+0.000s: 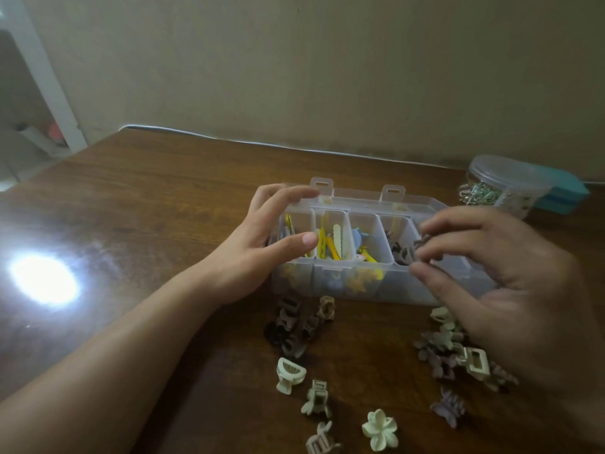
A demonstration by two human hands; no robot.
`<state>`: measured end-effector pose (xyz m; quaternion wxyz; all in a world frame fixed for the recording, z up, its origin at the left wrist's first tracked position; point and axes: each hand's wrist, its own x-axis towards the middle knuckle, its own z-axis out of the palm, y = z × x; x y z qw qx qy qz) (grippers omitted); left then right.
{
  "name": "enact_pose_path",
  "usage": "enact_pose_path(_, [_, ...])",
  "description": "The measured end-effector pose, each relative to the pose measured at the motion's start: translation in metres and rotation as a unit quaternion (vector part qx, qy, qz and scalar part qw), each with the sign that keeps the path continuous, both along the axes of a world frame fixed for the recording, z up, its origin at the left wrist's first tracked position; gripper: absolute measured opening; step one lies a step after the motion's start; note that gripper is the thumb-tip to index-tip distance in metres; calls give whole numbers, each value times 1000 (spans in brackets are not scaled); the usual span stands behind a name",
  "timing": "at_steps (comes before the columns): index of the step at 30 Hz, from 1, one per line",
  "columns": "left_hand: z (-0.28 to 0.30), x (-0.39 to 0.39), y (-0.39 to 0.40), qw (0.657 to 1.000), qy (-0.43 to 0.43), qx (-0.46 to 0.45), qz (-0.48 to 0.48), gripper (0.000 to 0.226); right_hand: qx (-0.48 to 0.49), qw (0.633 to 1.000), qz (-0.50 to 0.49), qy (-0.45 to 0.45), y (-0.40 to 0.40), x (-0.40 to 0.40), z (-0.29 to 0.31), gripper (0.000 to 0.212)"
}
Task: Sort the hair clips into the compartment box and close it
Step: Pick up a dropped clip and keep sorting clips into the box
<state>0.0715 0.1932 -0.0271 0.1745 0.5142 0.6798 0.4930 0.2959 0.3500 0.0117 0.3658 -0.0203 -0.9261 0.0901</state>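
The box (347,273), clear plastic with its lid open toward the wall, stood on the surface (147,198) near the middle. Its top compartments held yellow and blue clips (330,245), and the fourth from the left held dark ones; what lay in the lower tier showed only as blurred colour through the front wall. The right end of the box was hidden behind the right hand (501,273). That hand hovered over the right compartments, its fingertips pinching a small dark clip (422,240), blurred and half covered by the fingers. The left hand (262,244) gripped the box's left end, thumb on the near rim, fingers curled over the far rim, covering part of the leftmost compartment.

In front of the box lay loose clips: a brown heap (294,326), pale ones (289,375) nearer the camera, a cream flower clip (379,429), and a mauve and cream pile (458,352) partly under the right hand. At the far right stood a clear tub (507,185) of small, indistinct items against a teal case (566,191). A glare patch (44,278) washed out the surface at left
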Motion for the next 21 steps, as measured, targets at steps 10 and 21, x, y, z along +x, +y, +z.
enact_pose_path(10, [-3,-3,0,1000,21,7,4,67,-28,987,-23,-156,10,-3,-8,44])
enact_pose_path(21, [-8,9,-7,991,104,18,84,67,-19,980,-30,-197,-1,-7,-4,43])
